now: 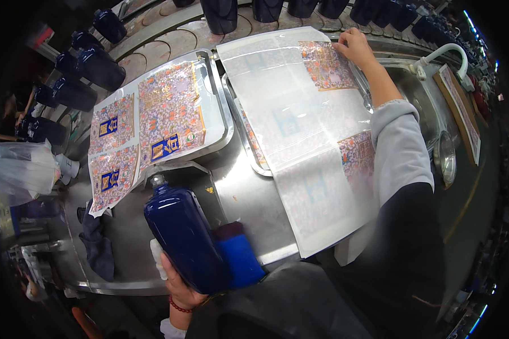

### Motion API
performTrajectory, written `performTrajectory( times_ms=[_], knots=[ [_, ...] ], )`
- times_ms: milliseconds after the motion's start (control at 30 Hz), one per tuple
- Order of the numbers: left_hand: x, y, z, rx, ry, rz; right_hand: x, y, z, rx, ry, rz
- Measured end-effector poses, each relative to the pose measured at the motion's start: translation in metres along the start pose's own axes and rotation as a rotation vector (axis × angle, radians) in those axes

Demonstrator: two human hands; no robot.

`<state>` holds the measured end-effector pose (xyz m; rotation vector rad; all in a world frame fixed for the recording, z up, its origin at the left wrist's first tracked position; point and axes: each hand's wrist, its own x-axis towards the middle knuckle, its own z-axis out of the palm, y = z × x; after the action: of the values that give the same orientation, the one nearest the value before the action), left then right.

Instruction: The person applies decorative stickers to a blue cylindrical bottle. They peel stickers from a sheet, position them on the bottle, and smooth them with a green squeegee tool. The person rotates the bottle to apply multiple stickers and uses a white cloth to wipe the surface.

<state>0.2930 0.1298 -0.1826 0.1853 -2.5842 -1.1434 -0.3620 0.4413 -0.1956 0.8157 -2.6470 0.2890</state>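
Note:
My left hand (180,287) is closed round the lower side of a glossy dark blue bottle (182,229), tilted with its clear neck pointing away from me. Something white covers one fingertip of that hand. At the far right corner of a large translucent sheet (283,113), my right hand (355,50) pinches the edge of a patterned decal (327,66). Flower-patterned printing shows through the sheet in places, and a second bare patch of pattern (357,161) lies at its right side. Fingertips of the right hand are partly hidden behind the knuckles.
Patterned decal sheets (167,107) lie over a metal tray (223,127) on the left. Dark blue bottles (99,68) stand along a conveyor (178,37) behind. A blue cloth (240,260) lies near me, a dark cloth (98,246) at left. A sink with a white faucet (464,59) is at right.

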Motion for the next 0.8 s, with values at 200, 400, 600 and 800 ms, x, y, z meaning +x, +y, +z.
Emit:
performTrajectory(
  times_ms=[200, 400, 600, 800],
  knots=[
    [0.012, 0.007, -0.001, 0.023, -0.006, 0.061, -0.018, 0.037, -0.074, 0.210, 0.216, 0.126],
    [0.010, 0.001, 0.003, -0.030, 0.041, 0.015, -0.128, 0.143, -0.072, 0.082, -0.031, 0.854],
    [0.007, -0.003, 0.005, -0.038, 0.073, -0.012, -0.219, 0.180, -0.017, -0.266, -0.409, 0.941],
    [0.008, 0.001, 0.002, -0.030, 0.048, -0.003, -0.217, 0.143, -0.043, -0.249, -0.469, 1.068]
  ],
)
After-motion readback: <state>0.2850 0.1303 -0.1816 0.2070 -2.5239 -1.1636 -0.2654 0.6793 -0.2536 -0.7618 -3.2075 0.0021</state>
